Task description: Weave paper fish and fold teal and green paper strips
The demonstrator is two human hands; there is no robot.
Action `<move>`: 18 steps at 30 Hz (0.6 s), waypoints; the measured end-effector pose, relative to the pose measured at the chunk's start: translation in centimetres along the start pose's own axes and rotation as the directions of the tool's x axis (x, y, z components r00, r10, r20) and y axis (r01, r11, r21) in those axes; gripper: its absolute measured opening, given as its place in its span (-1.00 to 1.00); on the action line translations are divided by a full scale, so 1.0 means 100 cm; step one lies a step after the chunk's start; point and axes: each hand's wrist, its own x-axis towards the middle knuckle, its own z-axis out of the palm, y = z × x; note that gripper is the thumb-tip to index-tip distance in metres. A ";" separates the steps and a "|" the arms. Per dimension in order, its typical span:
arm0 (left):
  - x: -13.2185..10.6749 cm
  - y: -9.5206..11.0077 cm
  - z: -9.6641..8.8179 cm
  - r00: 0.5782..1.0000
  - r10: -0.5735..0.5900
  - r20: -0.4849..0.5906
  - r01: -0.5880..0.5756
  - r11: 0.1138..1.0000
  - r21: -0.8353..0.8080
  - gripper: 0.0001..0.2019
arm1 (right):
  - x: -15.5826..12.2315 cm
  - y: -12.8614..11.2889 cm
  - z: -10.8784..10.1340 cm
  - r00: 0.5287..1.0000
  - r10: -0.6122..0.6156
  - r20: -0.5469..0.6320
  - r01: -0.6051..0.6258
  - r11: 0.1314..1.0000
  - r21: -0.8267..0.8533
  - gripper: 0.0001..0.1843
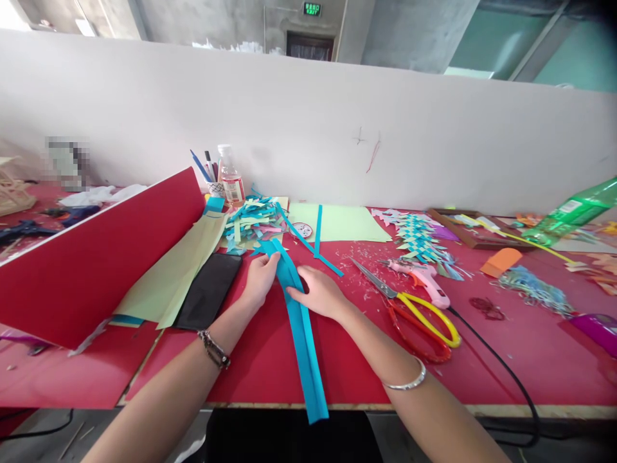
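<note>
Head view shows both hands flat on a bundle of blue paper strips [299, 308] that lies lengthwise on the red tabletop [482, 360], its near end hanging over the front edge and its far end fanning out toward a pile of cut scraps [253, 222]. The left hand [260, 278] presses the strips near their far end with its fingers [270, 262] spread and resting on the paper, not curled round it; the right hand [321, 292] lies just beside, its fingers [295, 290] pinning the strip from the other side, likewise pressing rather than gripping. To do this well, I judge, the long edges should be kept flush under both palms, with the pressure even so the strips do not skew, and the overhanging end should not be allowed to drag the bundle. Scissors [409, 308] and a pink glue gun [427, 280] lie near on the right, well within reach.
</note>
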 end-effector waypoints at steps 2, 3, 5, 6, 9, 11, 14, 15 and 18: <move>0.003 0.000 -0.002 0.999 -0.011 -0.039 0.009 0.999 -0.040 -0.72 | -0.001 0.001 -0.002 0.997 -0.022 0.080 0.020 1.000 0.023 -0.78; 0.005 0.000 -0.003 0.998 -0.024 -0.057 0.020 0.998 -0.061 -0.73 | -0.002 0.002 -0.002 0.992 -0.029 0.126 0.021 0.997 0.068 -0.77; 0.007 0.003 -0.006 0.994 -0.062 -0.091 0.052 0.993 -0.109 -0.77 | -0.002 0.003 -0.003 0.976 -0.023 0.215 -0.028 0.973 0.230 -0.78; 0.008 0.005 -0.007 0.991 -0.085 -0.107 0.070 0.988 -0.135 -0.79 | -0.002 0.004 -0.004 0.967 -0.016 0.256 -0.072 0.940 0.332 -0.78; 0.012 0.010 -0.011 0.976 -0.155 -0.155 0.119 0.968 -0.219 -0.84 | -0.001 0.007 -0.005 0.949 0.014 0.316 -0.205 0.789 0.579 -0.71; 0.014 0.012 -0.013 0.963 -0.198 -0.182 0.143 0.950 -0.277 -0.87 | 0.000 0.009 -0.006 0.939 0.054 0.340 -0.284 0.678 0.678 -0.67; 0.019 0.012 -0.016 0.945 -0.244 -0.217 0.156 0.922 -0.355 -0.90 | -0.001 0.012 -0.007 0.913 0.057 0.405 -0.377 0.498 0.781 -0.64; 0.021 0.012 -0.017 0.940 -0.255 -0.228 0.156 0.913 -0.378 -0.90 | -0.002 0.013 -0.008 0.902 0.028 0.430 -0.396 0.448 0.802 -0.64; 0.026 0.012 -0.021 0.925 -0.281 -0.256 0.147 0.885 -0.443 -0.89 | -0.003 0.014 -0.009 0.860 -0.071 0.505 -0.444 0.381 0.811 -0.58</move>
